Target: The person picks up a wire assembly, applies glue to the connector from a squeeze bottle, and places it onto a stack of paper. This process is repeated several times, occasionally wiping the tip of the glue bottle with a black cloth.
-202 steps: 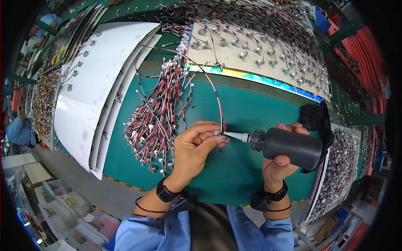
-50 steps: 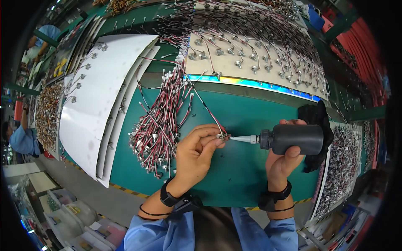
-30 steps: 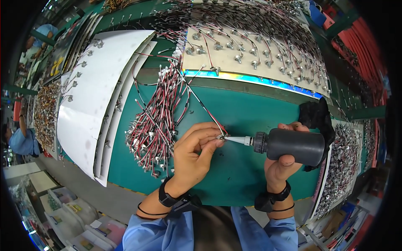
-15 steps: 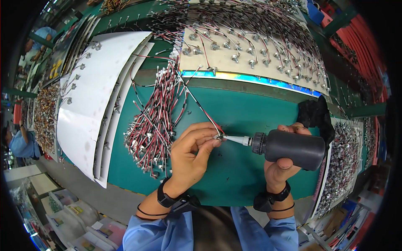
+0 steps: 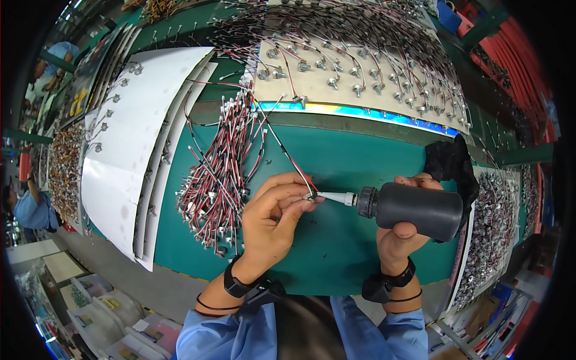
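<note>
Black bottle now slanted (straight across moments ago).

No lettering, label, number or sign can be read on anything here.

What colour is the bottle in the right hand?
The bottle is dark grey, near black; the head view shows it best.
</note>
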Tool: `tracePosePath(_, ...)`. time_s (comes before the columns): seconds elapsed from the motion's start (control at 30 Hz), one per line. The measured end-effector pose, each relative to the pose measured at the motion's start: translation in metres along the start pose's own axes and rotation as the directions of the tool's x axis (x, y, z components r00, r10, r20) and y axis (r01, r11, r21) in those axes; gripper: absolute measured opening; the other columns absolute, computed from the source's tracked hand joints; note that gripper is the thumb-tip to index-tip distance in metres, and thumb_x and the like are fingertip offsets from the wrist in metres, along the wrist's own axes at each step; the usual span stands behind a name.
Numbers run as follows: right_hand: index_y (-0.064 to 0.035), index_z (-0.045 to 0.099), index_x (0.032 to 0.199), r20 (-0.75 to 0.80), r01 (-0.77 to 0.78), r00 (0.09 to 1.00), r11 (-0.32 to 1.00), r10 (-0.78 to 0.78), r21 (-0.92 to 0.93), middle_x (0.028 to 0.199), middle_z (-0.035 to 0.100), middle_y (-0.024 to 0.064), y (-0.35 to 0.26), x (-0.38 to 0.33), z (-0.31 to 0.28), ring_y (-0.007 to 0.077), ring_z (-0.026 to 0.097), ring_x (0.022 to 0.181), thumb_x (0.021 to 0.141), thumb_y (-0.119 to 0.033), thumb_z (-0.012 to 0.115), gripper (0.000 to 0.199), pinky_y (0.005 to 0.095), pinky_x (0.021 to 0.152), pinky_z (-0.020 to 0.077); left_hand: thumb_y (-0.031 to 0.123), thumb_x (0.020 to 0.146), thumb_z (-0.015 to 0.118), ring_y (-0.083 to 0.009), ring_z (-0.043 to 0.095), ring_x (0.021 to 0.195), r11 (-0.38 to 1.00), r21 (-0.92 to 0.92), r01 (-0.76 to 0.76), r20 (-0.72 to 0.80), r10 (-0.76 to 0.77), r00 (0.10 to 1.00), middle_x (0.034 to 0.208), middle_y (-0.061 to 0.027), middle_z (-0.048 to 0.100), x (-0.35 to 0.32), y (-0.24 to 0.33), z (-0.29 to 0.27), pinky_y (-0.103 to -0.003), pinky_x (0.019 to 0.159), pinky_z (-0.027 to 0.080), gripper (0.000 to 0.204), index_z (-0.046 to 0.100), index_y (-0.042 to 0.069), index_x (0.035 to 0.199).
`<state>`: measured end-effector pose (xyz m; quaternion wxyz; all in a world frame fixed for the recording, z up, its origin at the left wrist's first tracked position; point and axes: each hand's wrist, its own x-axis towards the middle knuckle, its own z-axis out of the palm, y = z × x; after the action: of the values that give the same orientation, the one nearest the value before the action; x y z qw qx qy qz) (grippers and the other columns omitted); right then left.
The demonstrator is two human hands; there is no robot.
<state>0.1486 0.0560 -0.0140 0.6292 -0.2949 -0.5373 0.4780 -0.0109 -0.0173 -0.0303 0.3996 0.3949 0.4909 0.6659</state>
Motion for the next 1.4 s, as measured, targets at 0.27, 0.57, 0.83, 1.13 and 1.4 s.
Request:
tracePosePath(0.27, -0.0014, 0.039, 0.117, -0.015, -0.003, 1.000, 1.000, 0.003, 0.005, 0.108, 0.042, 0.0082, -0.001, 0.000, -0.001, 0.0193, 0.052, 0.097, 0.060, -0.047, 0.076, 0.082, 0.0317, 0.088, 0.0441, -0.008, 0.081, 0.053, -0.0262, 0.062, 0.085, 1.000, -0.024, -0.001, -0.005, 0.001, 1.000, 0.109, -0.0193, 0.048, 0.001, 0.001, 0.001, -0.032, 0.074, 0.055, 0.014, 0.052, -0.010, 0.095)
tracePosePath(0.57, -0.0018, 0.039, 0.116, -0.038, -0.028, 0.999, 1.000, 0.028, -0.003, 0.108, 0.042, 0.0082, -0.002, 0.001, 0.000, 0.0198, 0.053, 0.097, 0.060, -0.046, 0.077, 0.081, 0.0320, 0.088, 0.0444, -0.013, 0.082, 0.046, -0.0268, 0.061, 0.090, 0.996, -0.080, 0.031, 0.021, -0.030, 0.999, 0.109, -0.0169, 0.047, 0.000, 0.002, 0.000, -0.028, 0.076, 0.053, 0.015, 0.051, -0.010, 0.095)
tracePosePath(0.83, 0.0003, 0.039, 0.116, -0.026, -0.039, 0.999, 0.998, 0.038, -0.046, 0.107, 0.048, 0.0116, 0.019, 0.008, -0.009, 0.0212, 0.053, 0.097, 0.066, -0.041, 0.075, 0.074, 0.0327, 0.087, 0.0435, -0.013, 0.081, 0.047, -0.0269, 0.061, 0.091, 0.990, -0.137, 0.041, 0.033, -0.037, 0.999, 0.111, -0.0166, 0.046, 0.003, -0.003, -0.001, -0.029, 0.077, 0.052, 0.016, 0.051, -0.010, 0.096)
tracePosePath(1.13, -0.0082, 0.053, 0.082, -0.249, -0.326, 0.897, 0.927, 0.366, 0.187, 0.071, 0.052, -0.0009, 0.053, 0.033, -0.027, 0.0063, 0.046, 0.060, 0.086, -0.029, 0.056, 0.021, 0.0219, 0.053, 0.0360, -0.013, 0.078, 0.052, -0.0216, 0.060, 0.088, 0.986, -0.149, -0.075, -0.138, 0.054, 0.989, 0.110, -0.0121, 0.048, 0.004, 0.050, -0.032, -0.028, 0.076, 0.050, 0.017, 0.054, -0.006, 0.094)
tracePosePath(1.4, -0.0106, 0.049, 0.078, -0.193, -0.360, 0.891, 0.899, 0.411, 0.249, 0.067, 0.047, -0.0024, 0.050, 0.037, -0.012, 0.0051, 0.040, 0.055, 0.088, -0.029, 0.053, 0.021, 0.0213, 0.048, 0.0307, 0.004, 0.075, 0.057, -0.0127, 0.060, 0.067, 0.722, 0.682, 0.116, -0.488, 0.332, 0.807, 0.074, -0.0059, 0.064, 0.073, 0.134, -0.227, -0.022, 0.061, 0.047, 0.016, 0.062, 0.000, 0.089)
